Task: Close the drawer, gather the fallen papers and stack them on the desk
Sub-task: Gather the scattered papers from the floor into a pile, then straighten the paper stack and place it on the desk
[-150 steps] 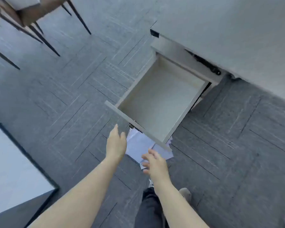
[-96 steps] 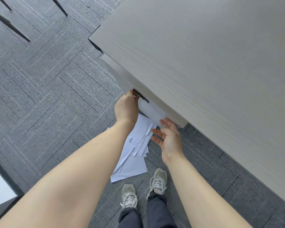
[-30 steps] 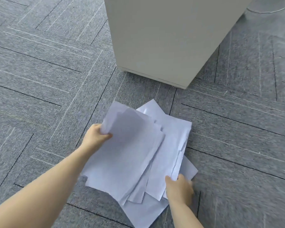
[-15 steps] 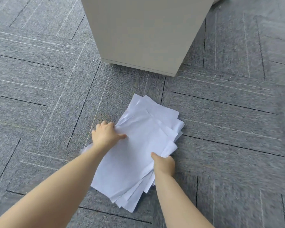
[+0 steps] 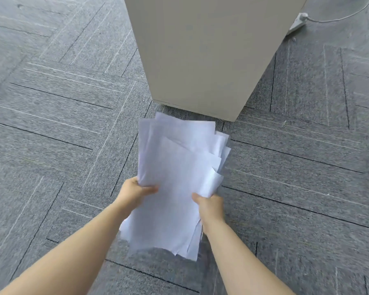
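An uneven bundle of white papers [image 5: 177, 177] is held just above the grey carpet, its sheets fanned and misaligned at the far and right edges. My left hand [image 5: 136, 193] grips the bundle's left edge, thumb on top. On the right edge, my right hand [image 5: 209, 206] holds it the same way. The beige drawer cabinet [image 5: 200, 50] stands right behind the papers; I see only its plain closed face. The desk top is out of view.
Grey patterned carpet tiles [image 5: 62, 124] spread all around. A white power strip [image 5: 298, 22] with a cable lies on the floor at the far right, behind the cabinet.
The drawer went from open to pushed in. The scattered sheets have been drawn together into one bundle, and both hands now lift it off the carpet.
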`<state>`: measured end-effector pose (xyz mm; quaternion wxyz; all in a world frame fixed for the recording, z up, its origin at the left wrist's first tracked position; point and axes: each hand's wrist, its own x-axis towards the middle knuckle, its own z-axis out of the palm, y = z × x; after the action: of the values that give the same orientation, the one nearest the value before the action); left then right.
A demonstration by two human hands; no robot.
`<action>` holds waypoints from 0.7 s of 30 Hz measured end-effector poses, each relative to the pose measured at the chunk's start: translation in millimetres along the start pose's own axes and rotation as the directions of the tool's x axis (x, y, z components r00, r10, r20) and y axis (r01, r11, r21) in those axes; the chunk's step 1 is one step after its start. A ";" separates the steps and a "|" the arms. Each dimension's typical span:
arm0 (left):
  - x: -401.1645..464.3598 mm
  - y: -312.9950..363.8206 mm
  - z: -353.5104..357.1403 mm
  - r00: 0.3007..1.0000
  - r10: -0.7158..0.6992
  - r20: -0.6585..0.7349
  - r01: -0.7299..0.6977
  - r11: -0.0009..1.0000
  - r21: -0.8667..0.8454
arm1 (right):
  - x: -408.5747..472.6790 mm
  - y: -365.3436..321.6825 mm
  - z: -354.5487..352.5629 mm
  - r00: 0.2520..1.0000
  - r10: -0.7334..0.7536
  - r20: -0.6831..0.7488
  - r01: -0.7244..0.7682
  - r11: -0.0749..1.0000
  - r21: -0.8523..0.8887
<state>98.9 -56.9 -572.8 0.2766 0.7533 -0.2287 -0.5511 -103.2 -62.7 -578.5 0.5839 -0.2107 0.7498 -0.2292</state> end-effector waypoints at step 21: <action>-451.0 678.9 -186.3 0.778 0.565 -0.277 -0.628 0.682 -0.374 | -546.4 -652.5 -113.6 0.646 -0.763 0.007 0.734 0.623 0.270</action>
<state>120.2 -237.3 243.3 0.6212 0.5892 -0.3094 -0.4139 -56.8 -258.8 256.2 0.5007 -0.4442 0.5229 -0.5279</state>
